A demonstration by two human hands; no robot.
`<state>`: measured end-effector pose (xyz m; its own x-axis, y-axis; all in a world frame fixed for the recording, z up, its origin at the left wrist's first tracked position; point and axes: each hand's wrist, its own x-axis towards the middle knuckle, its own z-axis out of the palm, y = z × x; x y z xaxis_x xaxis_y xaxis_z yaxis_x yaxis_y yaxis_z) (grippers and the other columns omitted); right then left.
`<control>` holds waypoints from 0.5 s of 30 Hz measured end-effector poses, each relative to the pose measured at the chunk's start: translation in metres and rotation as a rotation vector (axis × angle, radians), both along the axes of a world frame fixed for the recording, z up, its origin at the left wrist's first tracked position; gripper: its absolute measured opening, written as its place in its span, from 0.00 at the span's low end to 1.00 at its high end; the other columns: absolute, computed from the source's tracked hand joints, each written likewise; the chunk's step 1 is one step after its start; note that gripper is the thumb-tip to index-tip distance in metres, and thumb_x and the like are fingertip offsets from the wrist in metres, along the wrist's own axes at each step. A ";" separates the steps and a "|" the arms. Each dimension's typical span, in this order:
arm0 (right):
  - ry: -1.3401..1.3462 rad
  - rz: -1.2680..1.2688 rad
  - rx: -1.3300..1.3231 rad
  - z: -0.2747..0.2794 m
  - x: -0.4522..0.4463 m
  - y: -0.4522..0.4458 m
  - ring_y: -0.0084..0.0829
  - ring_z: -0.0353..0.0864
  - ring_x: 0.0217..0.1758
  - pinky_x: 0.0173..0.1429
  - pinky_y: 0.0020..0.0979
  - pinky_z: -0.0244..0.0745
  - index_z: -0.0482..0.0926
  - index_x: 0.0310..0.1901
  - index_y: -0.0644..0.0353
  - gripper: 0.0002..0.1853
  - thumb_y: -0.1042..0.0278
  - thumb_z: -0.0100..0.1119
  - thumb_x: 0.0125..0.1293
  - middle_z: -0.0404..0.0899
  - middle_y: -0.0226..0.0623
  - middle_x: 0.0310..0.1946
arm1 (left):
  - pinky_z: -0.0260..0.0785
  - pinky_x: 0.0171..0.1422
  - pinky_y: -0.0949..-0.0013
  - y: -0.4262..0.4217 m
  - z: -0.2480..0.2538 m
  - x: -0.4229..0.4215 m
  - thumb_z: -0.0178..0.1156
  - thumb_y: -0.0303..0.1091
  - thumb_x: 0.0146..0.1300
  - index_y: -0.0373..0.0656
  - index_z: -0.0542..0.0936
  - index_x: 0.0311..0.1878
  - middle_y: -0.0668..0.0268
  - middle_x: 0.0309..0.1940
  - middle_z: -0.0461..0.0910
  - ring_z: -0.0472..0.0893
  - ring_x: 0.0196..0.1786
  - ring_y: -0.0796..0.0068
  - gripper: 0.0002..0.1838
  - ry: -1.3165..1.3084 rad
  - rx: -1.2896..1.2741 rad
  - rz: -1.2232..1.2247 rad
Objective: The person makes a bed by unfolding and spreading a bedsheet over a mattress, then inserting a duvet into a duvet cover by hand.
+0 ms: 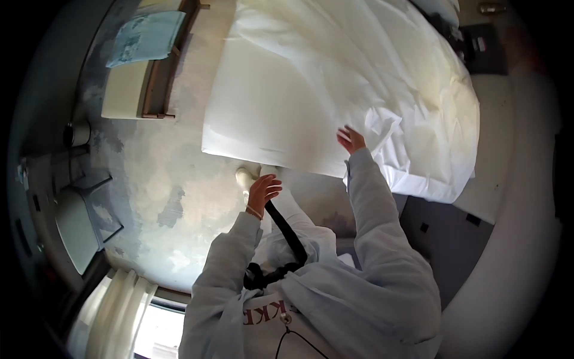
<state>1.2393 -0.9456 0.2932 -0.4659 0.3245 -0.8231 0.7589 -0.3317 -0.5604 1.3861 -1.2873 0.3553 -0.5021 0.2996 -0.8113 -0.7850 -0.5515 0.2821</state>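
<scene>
A white sheet [406,78] lies over the bed [257,113], smooth on the left and crumpled into folds on the right. My right hand [351,139] is over the near part of the bed, beside the bunched folds. Its fingers are apart and nothing shows in them; whether they touch the sheet I cannot tell. Short of the bed's near edge, my left hand [263,192] is held above the floor with its fingers stretched out, holding nothing. A black strap [287,230] hangs close by it, in front of my white trousers.
To the left stands a wooden-framed bench [127,93] with a light blue cloth [146,39] on it. A chair [76,230] is further down that side. Curtains [113,311] hang by a window [158,332] at the lower left. A grey panel [436,239] adjoins the bed's near right corner.
</scene>
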 end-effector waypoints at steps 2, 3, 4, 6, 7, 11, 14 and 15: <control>0.180 -0.229 -0.216 -0.009 -0.027 -0.010 0.39 0.73 0.45 0.46 0.34 0.74 0.58 0.56 0.64 0.32 0.51 0.56 0.57 0.70 0.44 0.48 | 0.69 0.44 0.72 -0.003 -0.005 0.009 0.50 0.44 0.60 0.42 0.71 0.48 0.63 0.39 0.76 0.77 0.41 0.71 0.18 -0.090 -0.006 0.061; 0.246 -0.371 -0.306 -0.019 -0.038 -0.007 0.40 0.72 0.46 0.48 0.35 0.73 0.53 0.59 0.63 0.38 0.47 0.56 0.56 0.69 0.43 0.49 | 0.69 0.44 0.71 -0.005 -0.007 0.010 0.50 0.44 0.60 0.42 0.71 0.48 0.63 0.39 0.76 0.77 0.41 0.70 0.19 -0.145 -0.028 0.048; 0.262 -0.539 -0.380 -0.016 -0.052 -0.013 0.40 0.72 0.45 0.49 0.35 0.73 0.55 0.58 0.63 0.37 0.45 0.56 0.55 0.70 0.42 0.47 | 0.69 0.44 0.71 -0.007 -0.011 0.008 0.50 0.44 0.60 0.42 0.71 0.48 0.63 0.39 0.76 0.77 0.41 0.70 0.19 -0.162 -0.034 0.031; 0.238 -0.774 -0.385 -0.026 -0.064 -0.009 0.38 0.74 0.40 0.46 0.32 0.74 0.61 0.53 0.63 0.33 0.45 0.56 0.55 0.72 0.39 0.43 | 0.69 0.44 0.71 -0.011 -0.015 0.005 0.49 0.44 0.60 0.42 0.71 0.49 0.63 0.38 0.76 0.77 0.41 0.70 0.19 -0.164 -0.083 0.044; 0.224 -0.795 -0.380 -0.035 -0.067 -0.001 0.38 0.74 0.40 0.46 0.32 0.74 0.61 0.53 0.63 0.33 0.45 0.56 0.55 0.72 0.39 0.43 | 0.68 0.43 0.74 -0.010 -0.012 -0.002 0.51 0.44 0.59 0.43 0.72 0.47 0.64 0.37 0.77 0.78 0.38 0.74 0.18 -0.183 -0.099 0.048; 0.224 -0.800 -0.257 -0.029 -0.084 0.023 0.33 0.74 0.33 0.38 0.30 0.75 0.71 0.39 0.60 0.20 0.50 0.55 0.57 0.76 0.34 0.31 | 0.69 0.44 0.72 0.001 -0.014 -0.032 0.51 0.42 0.59 0.43 0.71 0.49 0.64 0.38 0.76 0.77 0.40 0.73 0.18 -0.123 -0.094 -0.022; 0.242 -0.609 -0.221 -0.019 -0.081 0.042 0.27 0.73 0.27 0.30 0.25 0.73 0.70 0.31 0.60 0.15 0.55 0.53 0.59 0.74 0.31 0.24 | 0.68 0.43 0.75 0.012 0.003 -0.062 0.51 0.42 0.59 0.42 0.72 0.48 0.65 0.36 0.77 0.77 0.38 0.75 0.17 -0.021 -0.090 -0.045; 0.222 -0.528 -0.164 -0.012 -0.080 0.045 0.24 0.72 0.24 0.26 0.24 0.71 0.70 0.26 0.58 0.12 0.58 0.53 0.59 0.72 0.30 0.21 | 0.68 0.44 0.74 0.015 0.010 -0.072 0.52 0.41 0.59 0.42 0.72 0.48 0.65 0.36 0.77 0.77 0.38 0.75 0.17 0.012 -0.079 -0.050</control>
